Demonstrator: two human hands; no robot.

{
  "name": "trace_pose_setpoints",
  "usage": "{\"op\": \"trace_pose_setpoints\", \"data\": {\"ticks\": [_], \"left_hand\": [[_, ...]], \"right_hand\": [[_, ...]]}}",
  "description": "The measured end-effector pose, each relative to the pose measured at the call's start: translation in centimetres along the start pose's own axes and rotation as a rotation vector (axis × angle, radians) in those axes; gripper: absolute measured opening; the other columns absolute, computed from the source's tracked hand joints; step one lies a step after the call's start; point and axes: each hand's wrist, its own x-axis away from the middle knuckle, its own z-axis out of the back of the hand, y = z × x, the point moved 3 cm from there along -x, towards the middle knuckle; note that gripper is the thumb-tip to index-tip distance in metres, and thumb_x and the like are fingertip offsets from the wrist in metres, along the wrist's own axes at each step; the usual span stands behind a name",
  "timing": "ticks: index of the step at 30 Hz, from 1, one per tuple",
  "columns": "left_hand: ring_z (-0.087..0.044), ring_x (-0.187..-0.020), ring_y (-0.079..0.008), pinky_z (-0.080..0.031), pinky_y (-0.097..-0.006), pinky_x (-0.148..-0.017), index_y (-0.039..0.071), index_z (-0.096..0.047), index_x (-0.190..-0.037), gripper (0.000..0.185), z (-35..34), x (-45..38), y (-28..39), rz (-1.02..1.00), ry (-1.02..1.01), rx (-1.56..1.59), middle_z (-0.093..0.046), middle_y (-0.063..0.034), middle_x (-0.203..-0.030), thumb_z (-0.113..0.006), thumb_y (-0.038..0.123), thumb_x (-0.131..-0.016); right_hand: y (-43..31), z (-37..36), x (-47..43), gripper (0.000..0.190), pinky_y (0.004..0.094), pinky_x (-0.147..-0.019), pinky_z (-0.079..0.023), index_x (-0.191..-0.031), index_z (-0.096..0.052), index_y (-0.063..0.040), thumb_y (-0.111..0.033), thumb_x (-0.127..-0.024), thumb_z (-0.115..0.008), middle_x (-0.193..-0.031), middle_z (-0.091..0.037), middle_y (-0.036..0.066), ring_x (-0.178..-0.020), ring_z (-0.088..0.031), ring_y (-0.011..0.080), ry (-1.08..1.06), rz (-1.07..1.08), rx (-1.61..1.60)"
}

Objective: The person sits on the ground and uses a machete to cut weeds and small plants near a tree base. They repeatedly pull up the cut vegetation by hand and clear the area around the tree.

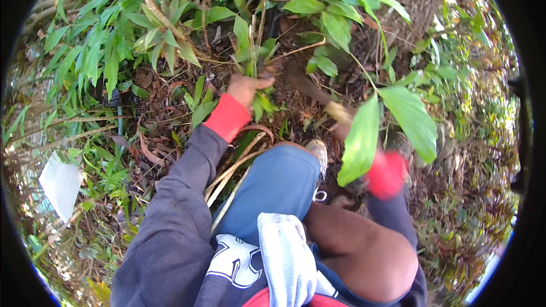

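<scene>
Near the middle, my left hand [245, 88] is closed around the base of a leafy plant [252, 57] with upright green and tan stems, low over the soil. My right hand [344, 127], blurred and partly behind a large green leaf [361, 138], grips the light handle [339, 112] of a bladed tool. Its dark blade [306, 84], blurred too, points up and left towards the plant base. The exact kind of tool cannot be told.
A tree trunk [420, 6] stands at the upper right. Leafy plants [104, 47] crowd the upper left. Cut pale stems [232, 175] lie beside my blue-clad knee. Stones [445, 145] are at the right, and a white sheet-like piece [62, 185] is at the far left.
</scene>
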Motion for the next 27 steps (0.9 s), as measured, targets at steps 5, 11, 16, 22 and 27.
{"op": "trace_pose_setpoints", "data": {"ticks": [5,11,16,22,27], "left_hand": [[-0.067,-0.081,-0.0199,-0.055,-0.0314,-0.07,0.0,-0.063,-0.113,0.034,-2.4,1.9,1.9,-0.206,-0.233,-0.149,-0.069,-0.01,-0.096,-0.074,0.0,-0.081],[-0.065,-0.071,-0.0168,-0.054,-0.0318,-0.062,0.0,-0.066,-0.102,0.032,2.1,0.7,2.3,-0.012,-0.043,-0.039,-0.07,-0.0062,-0.094,-0.078,-0.005,-0.073],[-0.066,-0.097,-0.0205,-0.054,-0.0326,-0.083,-0.001,-0.067,-0.107,0.033,3.3,0.3,1.2,-0.099,-0.009,-0.047,-0.071,-0.0077,-0.104,-0.076,-0.003,-0.075],[-0.063,-0.07,-0.0172,-0.056,-0.0315,-0.06,0.001,-0.068,-0.101,0.016,4.2,0.5,0.4,0.112,-0.035,-0.007,-0.068,-0.0046,-0.089,-0.072,0.007,-0.086],[-0.064,-0.079,-0.0221,-0.057,-0.0365,-0.062,-0.002,-0.054,-0.121,0.041,4.4,2.3,-0.6,-0.027,-0.008,-0.055,-0.065,-0.0111,-0.101,-0.067,0.001,-0.083]], "right_hand": [[8.5,-5.3,-1.4,0.019,0.0343,-0.058,-0.051,-0.093,-0.067,0.006,-0.011,-0.085,-0.065,-0.076,-0.07,0.013,-0.062,-0.062,0.0173,-0.094,-0.153,-0.112],[9.3,-7.1,2.5,0.027,0.0291,-0.04,-0.04,-0.098,-0.063,0.005,0.006,-0.072,-0.055,-0.066,-0.059,0.008,-0.046,-0.054,0.0151,-0.103,-0.494,-0.807],[6.4,-4.9,3.7,0.028,0.0265,-0.055,-0.044,-0.1,-0.066,0.006,0.004,-0.073,-0.063,-0.076,-0.065,0.006,-0.063,-0.057,0.0104,0.059,-0.2,-0.581],[2.6,-0.4,2.4,0.035,0.0262,-0.075,-0.054,-0.115,-0.064,0.005,0.008,-0.08,-0.065,-0.1,-0.069,0.008,-0.084,-0.065,0.0136,0.187,-0.015,-0.344],[3.5,-5.6,0.5,0.037,0.0395,-0.069,-0.052,-0.112,-0.061,0.002,-0.013,-0.08,-0.071,-0.087,-0.067,0.013,-0.076,-0.064,0.028,0.078,0.203,0.326]]}}
